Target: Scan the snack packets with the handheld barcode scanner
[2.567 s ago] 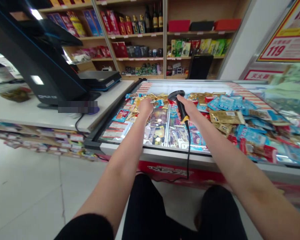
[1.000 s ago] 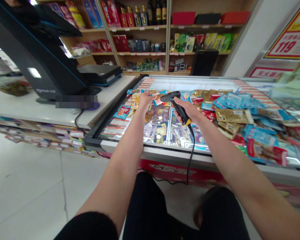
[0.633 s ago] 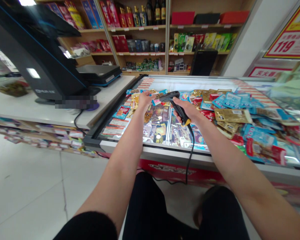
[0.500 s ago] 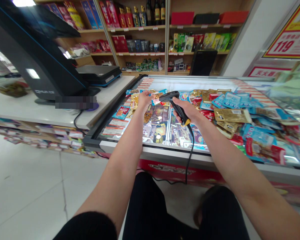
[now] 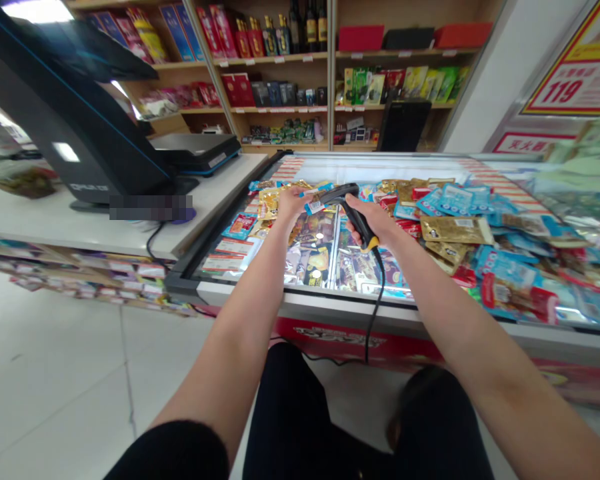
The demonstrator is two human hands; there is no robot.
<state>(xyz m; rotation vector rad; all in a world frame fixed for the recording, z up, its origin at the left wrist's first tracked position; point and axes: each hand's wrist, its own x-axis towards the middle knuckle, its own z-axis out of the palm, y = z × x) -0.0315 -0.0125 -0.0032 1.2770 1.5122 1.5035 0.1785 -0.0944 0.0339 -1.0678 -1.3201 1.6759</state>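
Observation:
My right hand [image 5: 367,220] is closed round the grip of a black and yellow barcode scanner [image 5: 359,223], whose head points left. From the scanner's base a black cable hangs down over the front edge. My left hand [image 5: 293,202] pinches a small blue snack packet [image 5: 315,205] with a white barcode patch turned up, close to the scanner's head. Both hands are above the glass top of a chest freezer [image 5: 300,299]. Gold and blue snack packets [image 5: 269,203] lie left of and behind my left hand. Part of the held packet is hidden by fingers and scanner.
A large pile of gold, blue and red packets [image 5: 457,230] covers the freezer's right side. On the left, a white counter [image 5: 180,227] carries a black register-like machine [image 5: 115,153] and a flat scale [image 5: 200,147]. Stocked shelves [image 5: 280,60] stand behind.
The packet in my left hand has turned so its barcode patch shows more clearly beside the scanner. My right hand keeps the scanner in nearly the same place; the view has shifted slightly.

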